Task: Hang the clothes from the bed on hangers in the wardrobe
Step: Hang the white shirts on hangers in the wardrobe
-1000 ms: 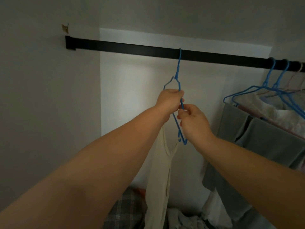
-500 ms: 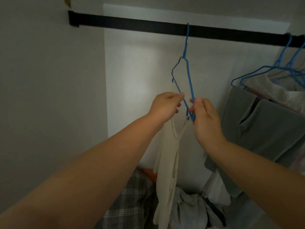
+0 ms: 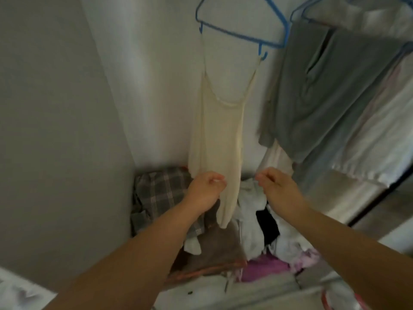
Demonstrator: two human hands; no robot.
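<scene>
A cream camisole hangs by its thin straps from a blue hanger in the wardrobe; the hanger's hook and the rail are out of frame. My left hand is at the camisole's lower left edge with curled fingers overlapping the fabric; whether it grips the cloth is unclear. My right hand hovers to the right of the camisole, fingers loosely curled, with nothing in it.
Grey and white garments hang on other blue hangers to the right. On the wardrobe floor lies a pile of clothes: a plaid piece, white items, something pink. A grey wall closes the left side.
Both hands let go of the hanger and dropped to the camisole's lower part. The view tilted down, so the rail left the frame. The camisole now hangs spread by both straps.
</scene>
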